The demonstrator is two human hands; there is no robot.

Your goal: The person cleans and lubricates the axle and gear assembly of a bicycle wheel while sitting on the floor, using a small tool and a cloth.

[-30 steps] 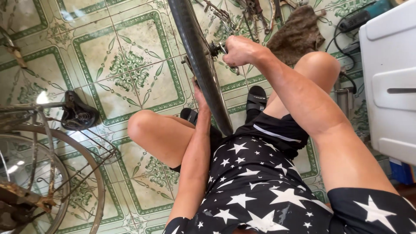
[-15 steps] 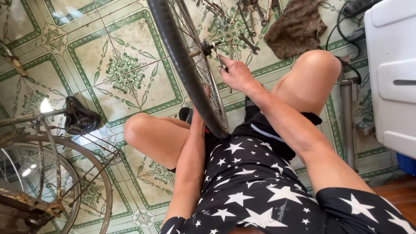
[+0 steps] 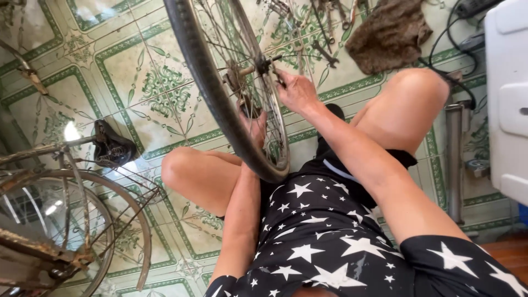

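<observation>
Sitting on the tiled floor (image 3: 93,71) in star-printed black shorts (image 3: 324,242), the person has one bicycle wheel (image 3: 220,93) standing upright between two bare knees, its tyre resting against the lap. One left hand (image 3: 254,124) reaches up behind the spokes on the far side of the wheel; its fingers are mostly hidden by rim and spokes, so I cannot tell whether they grip anything. One right hand (image 3: 297,91) is raised at the hub (image 3: 258,66), forearm stretched forward over the right thigh, wrist bent, fingers pinched narrowly on the axle end. Compared with half a second ago, the wheel sits lower and nearer the lap, and the right hand has stayed at the hub while the view has tipped slightly. To the left stands one rusty bicycle (image 3: 60,220) with its one black saddle (image 3: 113,146). Further off, beyond the wheel, lie several metal tools (image 3: 324,33), too tangled to count, beside one brown rag (image 3: 388,33). One white appliance (image 3: 509,93) fills the right edge, with one upright metal tube (image 3: 454,159) just beside it.
</observation>
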